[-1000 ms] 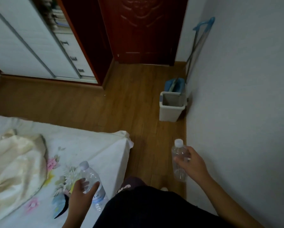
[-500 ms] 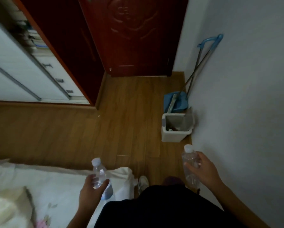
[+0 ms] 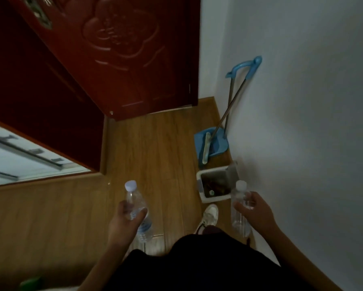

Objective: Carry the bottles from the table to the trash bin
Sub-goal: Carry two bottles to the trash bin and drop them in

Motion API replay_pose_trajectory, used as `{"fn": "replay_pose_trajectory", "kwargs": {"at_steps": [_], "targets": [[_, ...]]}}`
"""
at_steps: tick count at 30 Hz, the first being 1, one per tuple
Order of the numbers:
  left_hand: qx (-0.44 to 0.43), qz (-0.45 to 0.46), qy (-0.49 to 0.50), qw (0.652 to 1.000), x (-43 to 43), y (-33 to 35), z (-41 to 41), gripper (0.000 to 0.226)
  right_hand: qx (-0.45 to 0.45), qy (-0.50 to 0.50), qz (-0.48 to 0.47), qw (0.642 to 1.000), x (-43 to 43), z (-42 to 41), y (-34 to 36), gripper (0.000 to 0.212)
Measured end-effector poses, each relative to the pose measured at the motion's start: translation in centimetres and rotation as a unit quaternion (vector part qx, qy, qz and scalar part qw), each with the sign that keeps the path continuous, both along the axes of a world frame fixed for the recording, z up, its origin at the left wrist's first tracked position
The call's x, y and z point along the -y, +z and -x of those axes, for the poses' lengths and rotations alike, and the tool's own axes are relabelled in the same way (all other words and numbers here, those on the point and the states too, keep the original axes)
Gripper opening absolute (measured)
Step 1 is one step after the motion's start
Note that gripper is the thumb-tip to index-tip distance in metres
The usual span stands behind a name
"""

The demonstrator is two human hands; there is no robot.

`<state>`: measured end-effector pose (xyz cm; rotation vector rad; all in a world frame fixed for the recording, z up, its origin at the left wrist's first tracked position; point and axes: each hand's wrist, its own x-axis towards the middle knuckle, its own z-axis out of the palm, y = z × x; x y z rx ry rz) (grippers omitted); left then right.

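While you stand just short of the bin, each of your hands is wrapped round a clear plastic water bottle. Your left hand (image 3: 124, 219) grips the left bottle (image 3: 134, 198) at mid-body, white cap up and tipped a little away from you, with a blue label showing below the fingers. Your right hand (image 3: 255, 211) holds the right bottle (image 3: 240, 222) by its upper body, cap up, the lower half hanging free beneath the fingers. Neither bottle touches anything but your hand.

The right bottle sits at the near right corner of the trash bin (image 3: 215, 198), close to the wall (image 3: 302, 122). The left bottle is out over bare wooden floor (image 3: 155, 154), well to the bin's left. Your white shoe (image 3: 210, 214) is just short of the bin's front wall.

The bin's mouth is small and already holds some rubbish, and its lid (image 3: 232, 174) stands tipped up on the wall side — so the likely trouble is a miss. Let go from up here and a light bottle could strike the rim or lid, bounce out and roll across the floor. Dropping both together invites them to knock each other aside. Another step could nudge the bin with your shoe. A wide swing of your right arm could catch the broom (image 3: 205, 149) leaning on the wall over the blue dustpan (image 3: 219, 144) just beyond — lower each bottle close first.
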<state>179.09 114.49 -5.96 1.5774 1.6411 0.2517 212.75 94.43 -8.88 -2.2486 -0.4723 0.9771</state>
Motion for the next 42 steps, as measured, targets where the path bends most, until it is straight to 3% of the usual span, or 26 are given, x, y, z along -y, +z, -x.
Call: {"fn": "replay_pose_trajectory", "kwargs": {"at_steps": [8, 13, 16, 18, 24, 28, 38, 42], "targets": [[0.048, -0.006, -0.064, 0.997, -10.4, 2.0, -10.3, 0.039, -0.028, 0.008, -0.083, 0.996, -12.6, -6.3, 2.3, 0.042], [0.063, 0.013, -0.15, 0.987, -17.3, 1.7, -17.4, 0.033, -0.029, -0.073, -0.116, 0.99, -16.0, -8.0, 2.9, 0.092], [0.064, 0.026, -0.226, 0.972, -21.5, 0.9, -21.7, 0.04, -0.023, -0.133, -0.088, 0.987, -16.9, -7.8, 2.9, 0.059], [0.06, 0.059, -0.28, 0.956, -23.6, 0.6, -24.7, 0.042, -0.022, -0.19, -0.061, 0.98, -17.3, -7.2, 2.6, 0.051], [0.022, 0.118, -0.464, 0.878, -27.5, -0.1, -31.9, 0.043, -0.021, -0.364, -0.03, 0.931, -18.6, -2.9, 0.8, 0.085], [0.01, 0.115, -0.57, 0.813, -27.9, -0.6, -34.9, 0.065, -0.027, -0.437, -0.021, 0.899, -18.9, 0.7, -0.1, 0.082], [0.003, 0.154, -0.641, 0.752, -23.0, -3.7, -36.0, 0.072, -0.075, -0.478, -0.008, 0.875, -18.5, 5.8, -3.0, 0.062], [-0.008, 0.133, -0.646, 0.752, -21.5, -8.0, -35.3, 0.074, -0.072, -0.516, -0.003, 0.853, -18.4, 5.8, -7.2, 0.053]]}}
